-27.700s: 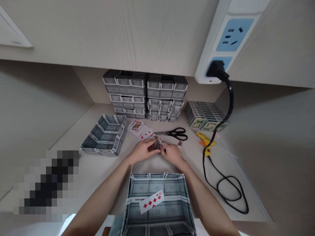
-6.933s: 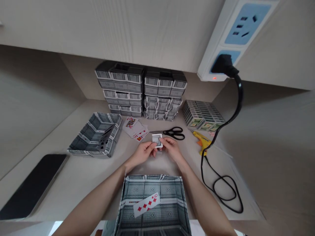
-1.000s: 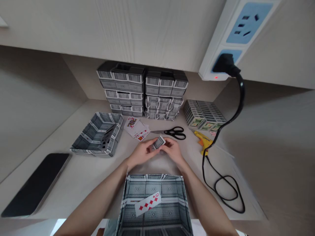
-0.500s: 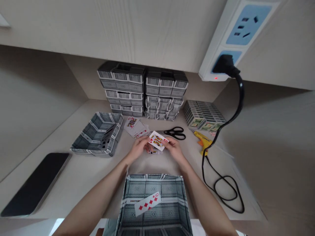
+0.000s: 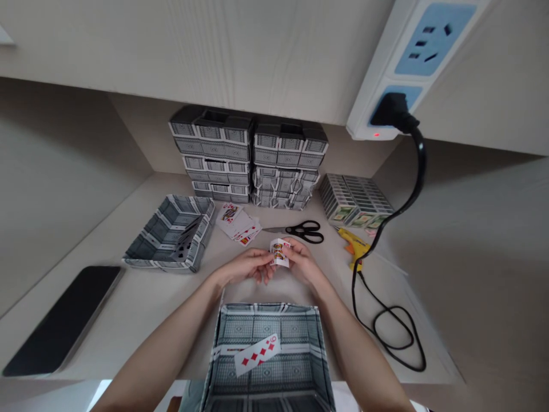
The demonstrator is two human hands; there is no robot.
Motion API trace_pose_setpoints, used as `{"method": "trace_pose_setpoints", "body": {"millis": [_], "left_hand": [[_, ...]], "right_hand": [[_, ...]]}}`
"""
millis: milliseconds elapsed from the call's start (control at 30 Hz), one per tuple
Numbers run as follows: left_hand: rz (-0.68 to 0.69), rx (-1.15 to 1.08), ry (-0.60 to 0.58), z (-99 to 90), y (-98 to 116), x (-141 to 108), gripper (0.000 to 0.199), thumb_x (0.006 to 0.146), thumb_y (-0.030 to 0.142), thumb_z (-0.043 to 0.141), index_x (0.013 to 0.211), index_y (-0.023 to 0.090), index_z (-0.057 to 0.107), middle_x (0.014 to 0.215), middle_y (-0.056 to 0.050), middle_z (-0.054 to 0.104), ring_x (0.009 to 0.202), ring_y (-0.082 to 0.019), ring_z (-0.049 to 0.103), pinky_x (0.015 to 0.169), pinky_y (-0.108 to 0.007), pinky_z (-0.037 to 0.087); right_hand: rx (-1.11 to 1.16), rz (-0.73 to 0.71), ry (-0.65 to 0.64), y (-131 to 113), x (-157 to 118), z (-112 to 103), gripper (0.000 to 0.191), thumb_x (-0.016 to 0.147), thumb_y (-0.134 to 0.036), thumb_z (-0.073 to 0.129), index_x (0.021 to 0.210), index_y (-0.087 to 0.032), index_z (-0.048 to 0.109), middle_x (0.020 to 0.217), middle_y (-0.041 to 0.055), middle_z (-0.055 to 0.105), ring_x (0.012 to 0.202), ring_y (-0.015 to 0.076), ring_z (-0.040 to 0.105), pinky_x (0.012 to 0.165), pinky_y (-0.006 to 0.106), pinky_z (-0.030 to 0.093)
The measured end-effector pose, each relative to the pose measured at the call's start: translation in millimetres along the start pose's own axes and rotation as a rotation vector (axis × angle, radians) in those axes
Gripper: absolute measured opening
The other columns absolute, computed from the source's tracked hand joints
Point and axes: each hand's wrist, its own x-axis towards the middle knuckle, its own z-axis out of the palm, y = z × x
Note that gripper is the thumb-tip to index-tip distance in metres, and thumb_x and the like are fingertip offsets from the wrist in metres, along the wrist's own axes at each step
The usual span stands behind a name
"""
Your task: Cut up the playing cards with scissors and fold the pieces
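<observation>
A playing card (image 5: 278, 255) with a picture face stands between my two hands above the table, bent along its length. Its left edge is pinched by my left hand (image 5: 245, 265), whose lower fingers curl beneath. On the other side my right hand (image 5: 302, 260) grips the card with the thumb across its face. Close to me sits a box made of playing cards (image 5: 266, 329), backs showing, with a six of diamonds (image 5: 257, 355) lying inside. Beyond my hands are loose cards (image 5: 238, 223) and black-handled scissors (image 5: 305, 231).
An open card tray (image 5: 159, 232) and a black phone (image 5: 64, 320) lie at left. Card boxes (image 5: 218, 143) are stacked at the back, near packed decks (image 5: 354, 200). A yellow glue gun (image 5: 354, 243) and black cord (image 5: 418, 171) are at right, below a power strip (image 5: 388, 80).
The flat, tilted picture card is now more upright and bent between my fingers. My left hand has shifted slightly down. Another card shows at the loose pile's near edge.
</observation>
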Motion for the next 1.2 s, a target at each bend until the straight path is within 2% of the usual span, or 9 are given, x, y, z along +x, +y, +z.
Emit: {"method": "trace_pose_setpoints", "body": {"millis": [133, 333, 400, 533, 600, 700, 933, 1100, 1200], "left_hand": [[0.159, 0.093, 0.181, -0.1, 4.1, 1.2, 0.032, 0.071, 0.041, 0.062, 0.087, 0.014, 0.056, 0.062, 0.000, 0.059, 0.045, -0.007, 0.051, 0.038, -0.017, 0.034], [0.209, 0.293, 0.327, -5.9, 0.2, 5.8, 0.029, 0.066, 0.039, 0.065, 0.076, 0.012, 0.059, 0.050, 0.003, 0.055, 0.034, -0.005, 0.041, 0.032, -0.016, 0.028], [0.222, 0.267, 0.422, -7.1, -0.2, 6.9, 0.029, 0.065, 0.038, 0.067, 0.076, 0.012, 0.060, 0.054, 0.002, 0.059, 0.036, -0.005, 0.043, 0.033, -0.016, 0.029], [0.246, 0.186, 0.563, -11.5, 1.3, 7.9, 0.031, 0.065, 0.037, 0.067, 0.082, 0.012, 0.061, 0.056, 0.001, 0.061, 0.037, -0.006, 0.044, 0.035, -0.017, 0.032], [0.261, 0.161, 0.596, -14.8, 1.3, 8.8, 0.032, 0.065, 0.037, 0.067, 0.083, 0.011, 0.061, 0.058, 0.000, 0.062, 0.038, -0.005, 0.045, 0.036, -0.016, 0.033], [0.283, 0.109, 0.578, -19.3, -1.4, 11.3, 0.034, 0.065, 0.037, 0.067, 0.085, 0.010, 0.059, 0.066, -0.003, 0.065, 0.042, -0.006, 0.049, 0.038, -0.017, 0.038], [0.366, -0.031, 0.553, -22.0, -7.6, 16.9, 0.041, 0.062, 0.036, 0.069, 0.091, 0.014, 0.051, 0.078, -0.002, 0.067, 0.053, -0.014, 0.062, 0.052, -0.028, 0.053], [0.417, 0.120, 0.664, -20.4, -5.8, 15.5, 0.034, 0.068, 0.042, 0.062, 0.085, 0.013, 0.054, 0.057, 0.001, 0.063, 0.036, -0.009, 0.051, 0.035, -0.019, 0.040], [0.475, 0.174, 0.724, -20.0, -4.0, 14.4, 0.034, 0.071, 0.043, 0.060, 0.088, 0.014, 0.052, 0.056, 0.001, 0.063, 0.029, -0.006, 0.042, 0.030, -0.018, 0.032]], "right_hand": [[-0.231, -0.062, 0.078, 1.3, 2.4, -1.0, 0.032, 0.063, -0.039, 0.069, 0.084, -0.019, 0.055, 0.070, -0.0014, 0.059, 0.058, 0.0119, 0.053, 0.055, 0.023, 0.041], [-0.618, -0.214, 0.161, 10.0, 3.5, 0.7, 0.025, 0.073, -0.041, 0.058, 0.086, -0.019, 0.055, 0.071, 0.0007, 0.059, 0.061, 0.0140, 0.054, 0.055, 0.024, 0.043], [-0.786, -0.314, 0.236, 6.0, 4.0, -7.6, 0.023, 0.078, -0.039, 0.052, 0.088, -0.019, 0.057, 0.074, 0.0032, 0.061, 0.067, 0.0161, 0.056, 0.061, 0.027, 0.045], [-1.209, -0.522, 0.536, -7.8, 6.1, -43.1, 0.025, 0.083, -0.022, 0.042, 0.098, -0.017, 0.060, 0.098, 0.0106, 0.061, 0.096, 0.0218, 0.053, 0.087, 0.037, 0.040], [-1.344, -0.511, 0.558, -11.3, 7.4, -62.0, 0.034, 0.080, -0.011, 0.038, 0.108, -0.013, 0.057, 0.107, 0.0121, 0.059, 0.104, 0.0218, 0.049, 0.092, 0.037, 0.037], [-1.499, -0.453, 0.468, -11.3, 8.1, -78.6, 0.043, 0.075, -0.002, 0.035, 0.111, -0.013, 0.057, 0.116, 0.0105, 0.056, 0.113, 0.0210, 0.043, 0.096, 0.038, 0.034], [-1.664, -0.330, 0.454, -17.5, 1.5, -72.2, 0.030, 0.078, -0.019, 0.049, 0.106, -0.018, 0.060, 0.101, 0.0101, 0.063, 0.096, 0.0269, 0.049, 0.082, 0.040, 0.038], [-1.690, -0.314, 0.434, -21.2, -0.9, -57.2, 0.023, 0.075, -0.026, 0.055, 0.094, -0.016, 0.060, 0.088, 0.0106, 0.064, 0.087, 0.0254, 0.053, 0.077, 0.036, 0.038], [-1.682, -0.269, 0.478, -20.4, -1.9, -48.7, 0.020, 0.074, -0.027, 0.054, 0.090, -0.016, 0.057, 0.081, 0.0091, 0.062, 0.076, 0.0227, 0.056, 0.068, 0.032, 0.039]]}}
